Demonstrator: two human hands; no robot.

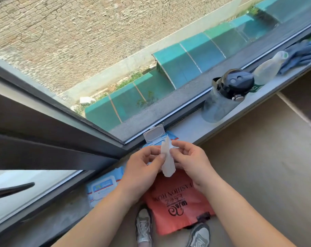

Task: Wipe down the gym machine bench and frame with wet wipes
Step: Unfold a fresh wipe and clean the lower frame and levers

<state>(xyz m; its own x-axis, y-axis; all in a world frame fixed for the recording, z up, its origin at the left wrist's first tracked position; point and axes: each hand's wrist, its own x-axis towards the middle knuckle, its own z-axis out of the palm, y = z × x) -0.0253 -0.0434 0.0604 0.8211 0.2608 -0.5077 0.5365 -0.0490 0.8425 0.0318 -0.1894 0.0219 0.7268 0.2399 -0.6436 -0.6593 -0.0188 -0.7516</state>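
I stand at a window sill (213, 127). A folded white wet wipe (167, 161) hangs between my two hands just above the sill. My left hand (144, 166) pinches its left edge with thumb and fingers. My right hand (190, 161) pinches its right edge. Behind the wipe lies a blue wet wipe pack (170, 138) with its clear flip lid (153, 134) standing open. A second blue wipe pack (104, 186) with a shut lid lies on the sill under my left wrist. No gym machine is in view.
A red plastic bag (179, 202) hangs off the sill edge below my hands. Farther right on the sill stand a black-lidded water bottle (224, 97), a clear plastic bottle (268, 68) and blue gloves (300, 56). The window glass runs behind. My shoes (144, 227) show on the floor.
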